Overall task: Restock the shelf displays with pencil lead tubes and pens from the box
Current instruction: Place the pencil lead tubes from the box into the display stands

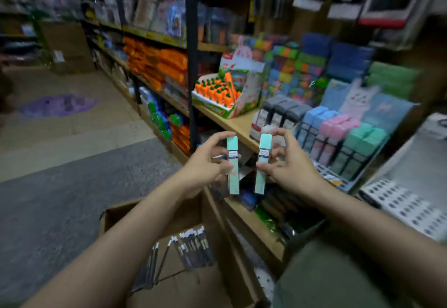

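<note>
Hands (244, 165) around two lead tubes (233, 165)

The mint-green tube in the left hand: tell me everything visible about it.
The mint-green tube is a slim, squarish stick, plastic by its look, with a lighter cap end on top and a dark and white label band across its upper half; the print is unreadable. It stands nearly upright, pinched by the left hand, thumb and fingers at its upper half. It hangs in the air above the open cardboard box, apart from the right hand's matching tube.

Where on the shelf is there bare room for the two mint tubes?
Bare wood shows on the shelf between the carrot display box and the grey tubes. The tiered rack looks packed; open slots show only along its front edge.
</note>
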`<action>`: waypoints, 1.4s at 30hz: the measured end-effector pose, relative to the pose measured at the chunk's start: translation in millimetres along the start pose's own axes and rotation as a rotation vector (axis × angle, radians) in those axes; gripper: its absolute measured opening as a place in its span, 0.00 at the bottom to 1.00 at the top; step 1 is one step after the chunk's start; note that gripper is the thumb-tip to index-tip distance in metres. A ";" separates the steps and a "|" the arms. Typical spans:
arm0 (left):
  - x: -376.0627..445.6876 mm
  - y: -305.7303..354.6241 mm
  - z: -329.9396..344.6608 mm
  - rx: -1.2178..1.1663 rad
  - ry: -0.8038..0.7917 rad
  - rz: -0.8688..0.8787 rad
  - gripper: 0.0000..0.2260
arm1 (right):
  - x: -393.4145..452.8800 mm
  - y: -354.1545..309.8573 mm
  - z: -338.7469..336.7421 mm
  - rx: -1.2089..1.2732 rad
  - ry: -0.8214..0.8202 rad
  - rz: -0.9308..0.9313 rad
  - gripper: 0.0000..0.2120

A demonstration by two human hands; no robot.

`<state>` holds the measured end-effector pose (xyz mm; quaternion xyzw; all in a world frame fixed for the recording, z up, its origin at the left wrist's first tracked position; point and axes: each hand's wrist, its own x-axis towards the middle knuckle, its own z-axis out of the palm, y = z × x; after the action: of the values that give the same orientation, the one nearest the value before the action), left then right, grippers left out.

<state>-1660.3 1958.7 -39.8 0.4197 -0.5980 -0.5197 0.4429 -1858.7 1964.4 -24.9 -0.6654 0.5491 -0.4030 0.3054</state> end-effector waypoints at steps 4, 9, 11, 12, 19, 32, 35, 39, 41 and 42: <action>15.8 32.5 47.0 -0.033 -0.098 0.076 0.26 | -19.9 -10.8 -46.4 -0.049 0.111 -0.140 0.28; 27.8 50.2 87.1 -0.057 -0.146 0.177 0.25 | -36.0 -14.8 -94.5 -0.118 0.211 -0.181 0.24; 32.8 55.9 98.2 -0.013 -0.117 0.246 0.22 | -40.3 -18.2 -119.7 -0.174 0.295 -0.209 0.21; 35.7 59.2 102.9 -0.001 -0.102 0.283 0.21 | -42.3 -20.0 -133.0 -0.171 0.341 -0.226 0.19; 65.6 65.6 132.7 0.154 -0.007 0.448 0.21 | -51.8 -4.5 -170.7 -0.350 0.574 -0.256 0.14; 86.1 26.3 163.4 0.268 -0.137 0.595 0.24 | -50.3 50.5 -137.0 -0.399 0.604 -0.280 0.13; 90.6 25.4 163.7 0.242 -0.170 0.601 0.25 | -48.8 51.9 -137.4 -0.382 0.603 -0.277 0.13; 96.6 23.4 161.7 0.240 -0.256 0.582 0.23 | -50.0 50.3 -137.9 -0.384 0.588 -0.277 0.14; 98.1 22.5 159.4 0.248 -0.302 0.577 0.22 | -51.9 50.7 -137.7 -0.395 0.582 -0.269 0.14; 98.2 21.8 158.6 0.251 -0.324 0.573 0.22 | -52.9 51.5 -137.1 -0.405 0.577 -0.260 0.14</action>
<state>-1839.5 1906.2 -19.6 0.1980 -0.8132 -0.3566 0.4150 -2007.1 2010.3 -12.3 -0.6355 0.5922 -0.4926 -0.0533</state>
